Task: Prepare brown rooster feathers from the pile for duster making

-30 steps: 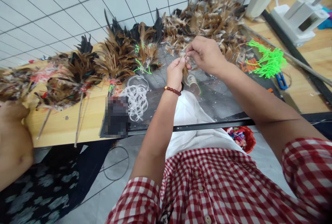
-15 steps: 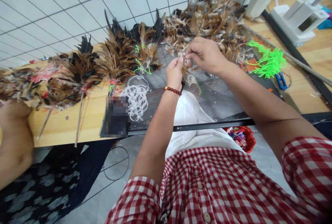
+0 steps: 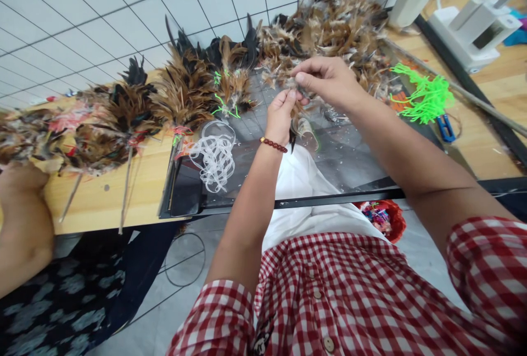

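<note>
My left hand (image 3: 282, 107), a beaded bracelet at its wrist, is closed on a small bunch of feathers (image 3: 295, 117). Brown and dark feather ends hang below its fingers. Just above and to the right is my right hand (image 3: 327, 81), thumb and forefinger brought close together; whatever lies between them is too small to make out. A pale, spool-like cylinder (image 3: 307, 133) lies on the dark mat (image 3: 255, 163) under the hands. Behind them rises a big heap of loose brown feathers (image 3: 329, 26).
Tied feather bunches (image 3: 181, 87) line the wall side. White ribbon (image 3: 216, 163) lies tangled beside a dark phone-like slab (image 3: 185, 188). Right of my hands are green cords (image 3: 428, 95), a blue tool (image 3: 446, 128) and a power strip (image 3: 465, 37). Another person's arm (image 3: 24, 224) rests at the left.
My right hand has drawn slightly up from my left fingertips, its fingers less tightly bunched. My left hand stays near the same spot, still closed on the feathers.
</note>
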Tool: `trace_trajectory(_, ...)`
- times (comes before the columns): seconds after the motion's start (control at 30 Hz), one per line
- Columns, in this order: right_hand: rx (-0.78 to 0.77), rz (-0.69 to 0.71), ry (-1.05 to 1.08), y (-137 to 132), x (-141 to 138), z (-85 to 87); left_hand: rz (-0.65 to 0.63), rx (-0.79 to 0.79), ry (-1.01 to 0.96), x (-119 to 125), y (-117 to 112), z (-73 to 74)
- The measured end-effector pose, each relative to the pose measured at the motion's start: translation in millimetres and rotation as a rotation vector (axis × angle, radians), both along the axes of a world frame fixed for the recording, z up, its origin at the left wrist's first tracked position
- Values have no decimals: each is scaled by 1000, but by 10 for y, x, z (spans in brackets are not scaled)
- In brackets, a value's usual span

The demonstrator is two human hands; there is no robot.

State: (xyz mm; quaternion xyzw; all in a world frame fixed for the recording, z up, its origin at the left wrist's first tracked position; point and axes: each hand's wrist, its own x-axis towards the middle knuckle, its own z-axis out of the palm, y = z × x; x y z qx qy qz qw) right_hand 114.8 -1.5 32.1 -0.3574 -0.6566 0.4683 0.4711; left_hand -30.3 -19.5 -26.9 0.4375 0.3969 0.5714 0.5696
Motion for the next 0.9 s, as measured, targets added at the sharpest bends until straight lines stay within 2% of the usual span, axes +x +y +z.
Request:
trace_trajectory(0.1, -177, 123, 47, -59, -34, 39, -29, 6, 5, 32, 7, -22)
trace_trajectory(0.23, -312, 89, 38, -93, -20, 91, -127, -14, 12, 73, -13, -36)
trace_trajectory(0.4, -375, 53, 24, -104, -26, 134, -172, -22, 22, 95, -59, -11)
trace_trajectory(0.53, -472, -62, 127, -66, -109, 128, -135, -64, -13, 82, -73, 38)
trace_trajectory(0.63, -575, -63, 280, 42, -54, 111, -63, -60, -30, 75, -80, 63)
trace_trajectory(0.73, -472, -73, 291, 115, 119, 117, -55, -47, -31, 85, -97, 73)
trace_trajectory(0.9, -126, -235, 42, -6, 314, 151, -75, -73, -100, 136, -163, 140)
